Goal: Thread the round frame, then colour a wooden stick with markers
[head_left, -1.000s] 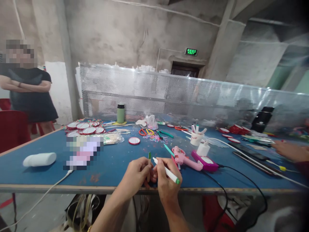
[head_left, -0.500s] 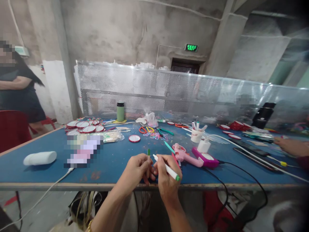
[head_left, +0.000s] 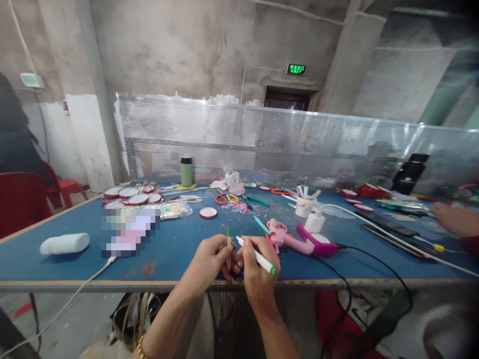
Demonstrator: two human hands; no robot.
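Observation:
Near the table's front edge, my left hand [head_left: 214, 255] pinches a thin wooden craft stick [head_left: 229, 243] upright; the stick's upper end is green. My right hand [head_left: 258, 267] grips a white marker [head_left: 264, 261] with a green rear end. Its pale tip points up and left, close to the stick, with a small gap that I cannot judge exactly. To the right lies a pink hot glue gun [head_left: 288, 239], beside a purple box with a black cord [head_left: 321, 243]. A round red-rimmed disc [head_left: 208, 213] lies beyond my hands.
On the blue table [head_left: 172, 264] are a white bottle [head_left: 65, 244], a phone on a cable [head_left: 130, 234], stacked red-rimmed discs [head_left: 137, 199], a green flask [head_left: 186, 172], pliers [head_left: 258, 201] and a cup of markers [head_left: 304, 205]. Another person's hand [head_left: 452, 218] is at right.
My hands keep hold of the stick and the marker, nearly in place. The person at far left has moved further left, partly out of view, showing more of the red chairs.

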